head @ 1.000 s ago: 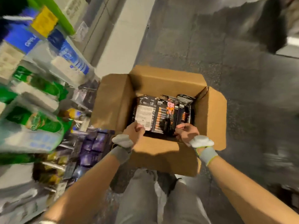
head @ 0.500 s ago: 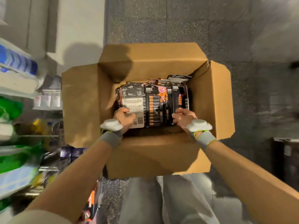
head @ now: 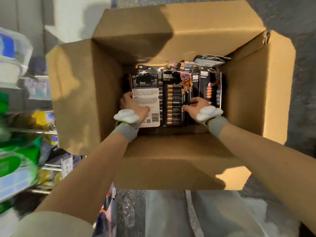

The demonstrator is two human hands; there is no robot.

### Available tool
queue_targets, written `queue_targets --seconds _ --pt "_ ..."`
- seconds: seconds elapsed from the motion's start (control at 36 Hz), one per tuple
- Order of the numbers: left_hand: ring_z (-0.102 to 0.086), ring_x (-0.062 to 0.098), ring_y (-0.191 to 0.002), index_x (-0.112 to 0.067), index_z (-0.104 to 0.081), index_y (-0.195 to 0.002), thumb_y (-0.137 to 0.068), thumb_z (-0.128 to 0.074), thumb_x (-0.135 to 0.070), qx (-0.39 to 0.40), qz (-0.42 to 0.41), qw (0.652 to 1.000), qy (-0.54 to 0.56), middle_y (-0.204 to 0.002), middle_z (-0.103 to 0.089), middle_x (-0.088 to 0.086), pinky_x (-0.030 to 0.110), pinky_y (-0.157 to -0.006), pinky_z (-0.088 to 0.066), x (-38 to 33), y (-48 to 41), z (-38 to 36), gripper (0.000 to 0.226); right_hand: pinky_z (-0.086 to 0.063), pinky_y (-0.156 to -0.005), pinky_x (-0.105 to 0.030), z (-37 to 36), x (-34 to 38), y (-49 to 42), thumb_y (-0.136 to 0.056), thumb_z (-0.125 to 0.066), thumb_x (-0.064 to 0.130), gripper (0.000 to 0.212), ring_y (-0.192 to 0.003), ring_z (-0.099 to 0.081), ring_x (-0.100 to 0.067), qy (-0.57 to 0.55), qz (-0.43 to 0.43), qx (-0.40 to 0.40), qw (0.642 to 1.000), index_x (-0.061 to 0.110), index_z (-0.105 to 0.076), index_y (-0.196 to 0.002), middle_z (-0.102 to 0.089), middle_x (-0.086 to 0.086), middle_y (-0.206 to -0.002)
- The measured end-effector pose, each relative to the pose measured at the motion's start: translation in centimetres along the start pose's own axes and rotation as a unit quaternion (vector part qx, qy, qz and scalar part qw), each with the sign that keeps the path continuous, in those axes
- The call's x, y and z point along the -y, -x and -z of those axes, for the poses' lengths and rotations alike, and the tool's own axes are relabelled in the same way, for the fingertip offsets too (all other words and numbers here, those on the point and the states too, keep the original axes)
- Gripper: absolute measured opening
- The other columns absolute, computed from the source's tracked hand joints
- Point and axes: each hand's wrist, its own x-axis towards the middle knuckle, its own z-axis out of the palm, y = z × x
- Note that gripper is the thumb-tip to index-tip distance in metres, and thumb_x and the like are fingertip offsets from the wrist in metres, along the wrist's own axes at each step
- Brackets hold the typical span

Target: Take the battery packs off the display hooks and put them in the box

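Note:
An open cardboard box [head: 82,100] stands on the floor below me with all flaps folded out. Several black battery packs lie side by side on its bottom. My left hand [head: 135,108] rests on the left pack [head: 147,93], which shows its white printed back. My right hand [head: 195,106] lies with spread fingers on the middle pack [head: 174,100], which shows rows of copper-topped batteries and a pink bunny. Another pack [head: 212,86] lies at the right, partly under more packs at the back. Both wrists wear grey bands with white pods.
Store shelves [head: 25,130] with green, blue and yellow goods and wire hooks run along the left, blurred. Grey speckled floor [head: 304,31] surrounds the box. My grey trouser legs [head: 196,216] are at the bottom, just in front of the box's near flap [head: 171,165].
The camera has come closer over the box, which now fills the frame. Both hands have reached deeper in and moved further up onto the packs.

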Motion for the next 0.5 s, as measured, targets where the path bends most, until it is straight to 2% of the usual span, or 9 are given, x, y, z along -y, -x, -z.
queue_targets --seconds 0.08,0.17,0.22,0.28,0.36,0.42,0.5 --pt "-0.046 0.030 -0.129 -0.014 -0.033 -0.139 -0.075 -0.077 -0.012 -0.020 0.002 1.000 0.017 -0.142 -0.040 0.010 0.044 -0.111 -0.038 0.3 -0.1 0.0 0.077 -0.043 -0.085 -0.026 -0.2 -0.3 -0.3 -0.086 -0.070 0.026 0.050 -0.091 -0.055 -0.019 -0.011 0.000 -0.004 1.000 0.004 -0.050 -0.127 -0.060 -0.008 -0.099" --pt "-0.051 0.029 -0.124 -0.012 -0.037 -0.138 -0.079 -0.074 -0.014 -0.015 0.010 1.000 0.009 -0.140 -0.043 0.012 0.040 -0.107 -0.042 0.7 -0.6 0.1 0.070 -0.046 -0.090 -0.033 -0.3 -0.4 -0.6 -0.085 -0.070 0.026 0.053 -0.090 -0.054 -0.020 -0.013 0.009 -0.008 1.000 0.004 -0.048 -0.129 -0.055 -0.005 -0.096" --pt "-0.052 0.030 -0.123 -0.011 -0.039 -0.138 -0.083 -0.072 -0.015 -0.014 0.014 1.000 0.002 -0.141 -0.044 0.012 0.041 -0.106 -0.043 0.7 -0.8 0.3 0.064 -0.046 -0.087 -0.033 -0.4 -0.3 -0.8 -0.085 -0.070 0.028 0.056 -0.090 -0.054 -0.020 -0.007 0.020 -0.010 1.000 0.006 -0.046 -0.131 -0.053 -0.004 -0.098" --pt "-0.052 0.030 -0.124 -0.011 -0.040 -0.137 -0.087 -0.068 -0.013 -0.025 0.011 1.000 -0.007 -0.141 -0.045 0.012 0.041 -0.105 -0.043 0.6 -0.9 0.3 0.058 -0.044 -0.085 -0.031 -0.5 -0.2 -0.9 -0.085 -0.070 0.029 0.059 -0.092 -0.054 -0.021 -0.003 0.025 -0.009 1.000 0.007 -0.044 -0.133 -0.052 -0.004 -0.100" --pt "-0.053 0.030 -0.122 -0.010 -0.041 -0.136 -0.090 -0.062 -0.008 -0.034 0.001 0.999 -0.024 -0.141 -0.044 0.013 0.038 -0.104 -0.044 0.7 -0.9 0.2 0.051 -0.043 -0.088 -0.031 -0.5 -0.1 -0.6 -0.085 -0.070 0.029 0.062 -0.107 -0.056 -0.027 0.001 0.026 -0.005 1.000 0.008 -0.041 -0.136 -0.054 -0.008 -0.108" --pt "-0.053 0.030 -0.121 -0.010 -0.044 -0.134 -0.089 -0.060 -0.004 -0.038 -0.015 0.998 -0.040 -0.137 -0.048 0.014 0.037 -0.103 -0.044 0.9 -1.1 0.3 0.048 -0.043 -0.091 -0.033 -0.4 -0.1 -0.5 -0.085 -0.070 0.029 0.064 -0.112 -0.055 -0.028 0.007 0.027 -0.002 1.000 0.008 -0.039 -0.137 -0.055 -0.011 -0.118" --pt "-0.058 0.029 -0.114 -0.009 -0.051 -0.129 -0.088 -0.059 -0.002 -0.049 -0.014 0.997 -0.061 -0.127 -0.057 0.014 0.040 -0.099 -0.048 1.1 -1.3 0.6 0.043 -0.042 -0.088 -0.030 -0.5 -0.2 -0.3 -0.085 -0.071 0.029 0.057 -0.113 -0.054 -0.028 0.012 0.039 0.000 0.999 0.009 -0.045 -0.132 -0.054 -0.010 -0.119"
